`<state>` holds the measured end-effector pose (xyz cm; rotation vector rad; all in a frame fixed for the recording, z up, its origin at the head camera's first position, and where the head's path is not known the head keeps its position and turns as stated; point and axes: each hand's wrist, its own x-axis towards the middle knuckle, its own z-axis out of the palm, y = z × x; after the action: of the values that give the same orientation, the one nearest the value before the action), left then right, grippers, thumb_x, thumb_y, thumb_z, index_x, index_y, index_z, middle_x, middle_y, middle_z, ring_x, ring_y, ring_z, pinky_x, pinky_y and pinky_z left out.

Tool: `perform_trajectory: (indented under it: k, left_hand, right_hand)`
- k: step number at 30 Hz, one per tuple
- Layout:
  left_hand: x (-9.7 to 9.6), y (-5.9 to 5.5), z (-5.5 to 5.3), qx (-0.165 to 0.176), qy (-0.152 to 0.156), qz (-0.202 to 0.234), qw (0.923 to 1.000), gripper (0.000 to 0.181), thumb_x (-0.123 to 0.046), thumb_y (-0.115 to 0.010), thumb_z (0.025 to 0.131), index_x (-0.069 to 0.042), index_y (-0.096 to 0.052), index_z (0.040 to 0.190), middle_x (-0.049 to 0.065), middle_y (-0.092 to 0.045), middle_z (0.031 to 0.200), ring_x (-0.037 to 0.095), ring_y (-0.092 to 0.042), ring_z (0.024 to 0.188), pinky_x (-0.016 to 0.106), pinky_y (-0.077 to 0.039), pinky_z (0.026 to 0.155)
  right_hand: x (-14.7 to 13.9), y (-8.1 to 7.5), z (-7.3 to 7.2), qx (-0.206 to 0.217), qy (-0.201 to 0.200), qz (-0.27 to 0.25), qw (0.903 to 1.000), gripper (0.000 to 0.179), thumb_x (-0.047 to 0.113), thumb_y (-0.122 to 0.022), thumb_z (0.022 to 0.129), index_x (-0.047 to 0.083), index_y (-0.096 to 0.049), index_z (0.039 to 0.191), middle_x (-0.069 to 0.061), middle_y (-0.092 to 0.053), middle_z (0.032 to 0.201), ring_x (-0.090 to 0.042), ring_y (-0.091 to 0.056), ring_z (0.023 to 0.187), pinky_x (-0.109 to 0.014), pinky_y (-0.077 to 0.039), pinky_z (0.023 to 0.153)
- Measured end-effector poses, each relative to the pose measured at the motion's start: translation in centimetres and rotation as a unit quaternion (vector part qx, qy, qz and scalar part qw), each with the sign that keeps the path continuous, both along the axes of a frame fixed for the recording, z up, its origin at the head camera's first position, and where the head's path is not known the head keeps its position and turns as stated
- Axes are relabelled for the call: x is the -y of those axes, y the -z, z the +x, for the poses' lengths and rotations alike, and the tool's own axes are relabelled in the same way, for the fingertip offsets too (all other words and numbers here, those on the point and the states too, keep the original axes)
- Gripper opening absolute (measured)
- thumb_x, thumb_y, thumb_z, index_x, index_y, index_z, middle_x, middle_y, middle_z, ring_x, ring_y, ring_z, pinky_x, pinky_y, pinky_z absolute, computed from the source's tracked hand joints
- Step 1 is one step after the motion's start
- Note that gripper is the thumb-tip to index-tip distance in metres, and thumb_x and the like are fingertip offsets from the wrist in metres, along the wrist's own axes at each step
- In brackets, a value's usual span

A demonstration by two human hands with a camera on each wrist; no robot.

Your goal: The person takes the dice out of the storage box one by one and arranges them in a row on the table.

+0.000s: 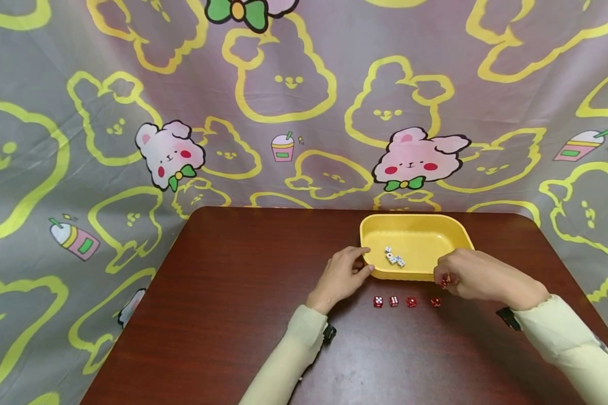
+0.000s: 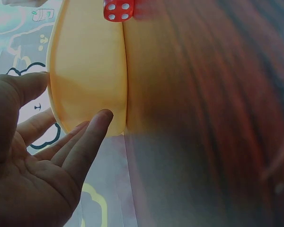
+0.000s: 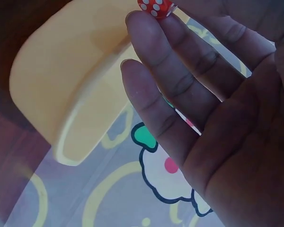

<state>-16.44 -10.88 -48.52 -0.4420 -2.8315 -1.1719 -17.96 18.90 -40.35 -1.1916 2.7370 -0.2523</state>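
Observation:
A yellow plastic tray (image 1: 410, 275) stands near the far edge of the table. Several small white dice (image 1: 392, 259) lie inside it, toward the left. My left hand (image 1: 340, 277) rests against the tray's left end, its extended fingertips (image 2: 103, 118) touching the rim and wall. At the tray's front right corner my right hand (image 1: 468, 275) pinches a red die (image 3: 156, 7) with white pips between thumb and fingers. Below the tray, several red dice (image 1: 394, 302) sit in a row on the table, the rightmost red die (image 1: 436, 302) beneath the right hand.
The dark reddish-brown wooden table (image 1: 243, 304) has rounded far corners. A grey cloth (image 1: 294, 67) printed with yellow outlines and cartoon rabbits hangs behind and beside it. Black bands (image 1: 329, 333) show at both wrists.

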Motion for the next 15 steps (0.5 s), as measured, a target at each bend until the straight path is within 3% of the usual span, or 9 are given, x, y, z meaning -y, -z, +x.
perform_trajectory:
  k: [15]
  left_hand:
    - [0.1, -0.1, 0.1, 0.005, 0.002, 0.002, 1.0000, 0.046, -0.030, -0.069, 0.102, -0.016, -0.062, 0.145, 0.006, -0.066, 0.141, 0.015, -0.074, 0.109, 0.015, -0.057, 0.088]
  right_hand:
    - [-2.1, 2.5, 0.7, -0.015, -0.003, -0.022, 0.9996, 0.032, -0.003, -0.080, 0.072, 0.029, -0.074, 0.077, 0.023, -0.062, 0.077, 0.005, -0.049, 0.070, -0.023, -0.048, 0.060]
